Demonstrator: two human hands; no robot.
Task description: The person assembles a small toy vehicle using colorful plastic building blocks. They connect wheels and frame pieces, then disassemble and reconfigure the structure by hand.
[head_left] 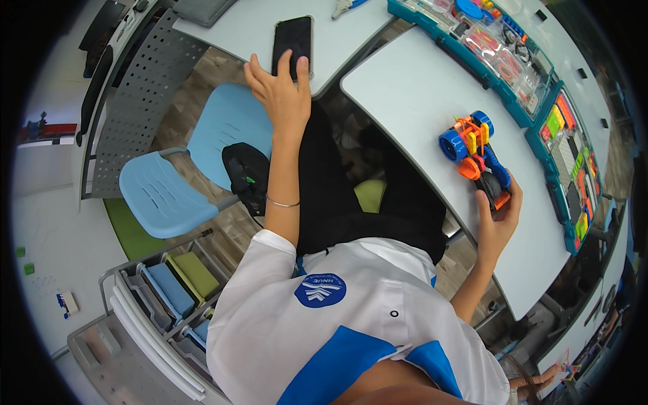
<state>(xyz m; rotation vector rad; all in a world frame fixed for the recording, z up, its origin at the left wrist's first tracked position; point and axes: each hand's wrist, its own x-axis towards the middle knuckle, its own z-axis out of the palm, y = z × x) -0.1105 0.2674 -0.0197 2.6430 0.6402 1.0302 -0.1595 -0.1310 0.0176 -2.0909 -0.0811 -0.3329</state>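
A smartphone (293, 37) with a dark screen lies on the left white table. My left hand (282, 98) is over its near end with the fingers spread; one or two fingertips lie on or just above the screen, I cannot tell which. On the right white table stands a small toy car (476, 145) built from orange, blue, yellow and black parts, with blue wheels at its far end. The thumb and fingers of my right hand (501, 226) close round the car's near end, which has black and orange parts.
Open teal cases of colourful building parts (509, 101) (563, 162) line the right table's far side. A light blue chair (226, 128) with a black bag (246, 175) stands left of me. Another person's hand (540, 383) shows at lower right.
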